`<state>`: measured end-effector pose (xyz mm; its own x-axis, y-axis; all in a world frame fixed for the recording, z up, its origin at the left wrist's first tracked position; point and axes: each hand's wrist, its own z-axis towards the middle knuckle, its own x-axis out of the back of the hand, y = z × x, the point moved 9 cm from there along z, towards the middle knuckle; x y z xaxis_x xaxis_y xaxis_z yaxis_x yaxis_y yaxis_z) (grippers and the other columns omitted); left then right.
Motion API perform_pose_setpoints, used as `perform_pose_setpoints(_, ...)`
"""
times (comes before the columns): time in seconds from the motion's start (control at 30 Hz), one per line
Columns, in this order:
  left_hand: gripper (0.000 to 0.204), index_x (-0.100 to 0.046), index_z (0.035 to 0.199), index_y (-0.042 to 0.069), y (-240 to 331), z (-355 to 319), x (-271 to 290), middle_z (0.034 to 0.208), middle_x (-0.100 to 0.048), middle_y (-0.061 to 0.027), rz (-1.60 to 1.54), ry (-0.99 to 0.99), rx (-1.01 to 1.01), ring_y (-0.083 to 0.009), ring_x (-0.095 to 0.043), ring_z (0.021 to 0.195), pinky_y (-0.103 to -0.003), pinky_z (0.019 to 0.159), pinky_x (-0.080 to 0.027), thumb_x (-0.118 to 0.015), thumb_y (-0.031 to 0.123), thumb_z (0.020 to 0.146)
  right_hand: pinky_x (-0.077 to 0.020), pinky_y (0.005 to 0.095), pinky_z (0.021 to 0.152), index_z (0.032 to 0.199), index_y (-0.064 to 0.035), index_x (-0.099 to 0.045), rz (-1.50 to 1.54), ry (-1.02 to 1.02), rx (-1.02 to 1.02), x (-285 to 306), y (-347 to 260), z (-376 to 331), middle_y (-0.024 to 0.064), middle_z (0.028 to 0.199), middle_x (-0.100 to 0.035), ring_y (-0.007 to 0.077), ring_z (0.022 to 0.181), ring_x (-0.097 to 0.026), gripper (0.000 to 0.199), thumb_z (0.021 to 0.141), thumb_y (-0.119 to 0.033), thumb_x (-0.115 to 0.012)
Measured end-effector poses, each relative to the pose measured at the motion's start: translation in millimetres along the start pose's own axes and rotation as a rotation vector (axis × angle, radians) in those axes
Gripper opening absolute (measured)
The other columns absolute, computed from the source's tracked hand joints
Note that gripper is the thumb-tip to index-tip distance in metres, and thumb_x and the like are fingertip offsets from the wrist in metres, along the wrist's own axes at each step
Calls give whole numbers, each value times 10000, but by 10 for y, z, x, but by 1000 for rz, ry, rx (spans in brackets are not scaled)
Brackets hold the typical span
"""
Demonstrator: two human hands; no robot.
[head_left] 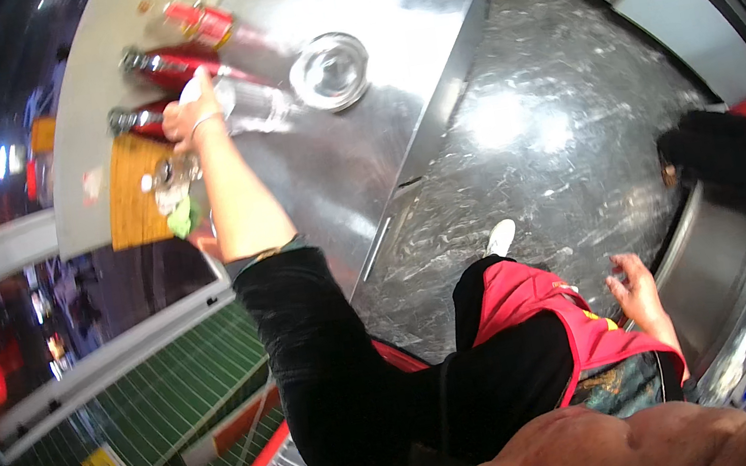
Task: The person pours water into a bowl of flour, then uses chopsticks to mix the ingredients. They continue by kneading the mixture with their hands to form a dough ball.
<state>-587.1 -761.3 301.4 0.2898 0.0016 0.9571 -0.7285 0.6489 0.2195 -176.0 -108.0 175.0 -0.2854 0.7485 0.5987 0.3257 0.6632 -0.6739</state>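
- Clear glass [250,105] lies tipped on its side on the steel counter [353,164], and your left hand [187,118] closes around its rim end
- Fingers wrap the glass near its mouth; you hold it, though how firmly is hard to judge through the fisheye bend
- Red bottles [170,67] lie just beyond your knuckles, one near the wrist, so the lift looks like the step in hand
- Next move, as I judge it, calls for a clean raise away from the bottles and the round glass ashtray [329,71] beside it
- Wooden board [133,192] with green garnish [183,218] sits under your forearm
- Your right hand [636,285] hangs open and empty by your red apron [538,305], well apart from the counter
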Motion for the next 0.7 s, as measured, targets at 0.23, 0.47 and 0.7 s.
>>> perform_pose_setpoints(0.23,587,-702,1009,27,628,-806,693,857,-704,-170,-274,592,-623,-387,-665,791,-490,729,-521,-783,520,700,-513,407,817,1151,5,-591,-33,193,5,320,718,-134,182,1047,-609,316,916,-646,383,838,-193,-688)
perform_pose_setpoints(0.47,636,-375,1358,-83,1152,-3567,-680,1355,-430,-271,-695,-42,-1159,-404,-432,1268,-488,1093,-332,-650,265,902,-513,378,856,1126,-25,-642,92,559,-539,536,2478,-1460,177,1076,-639,288,947,-652,353,839,-224,-685)
perform_pose_setpoints(0.7,632,-306,1438,-61,1766,-7926,-939,1472,-346,-251,-809,-937,-1552,-398,-317,1374,-463,1154,-222,-568,184,918,-506,379,873,1152,12,-625,212,1365,-1013,493,3924,-4311,179,1094,-628,290,992,-639,385,860,-234,-674)
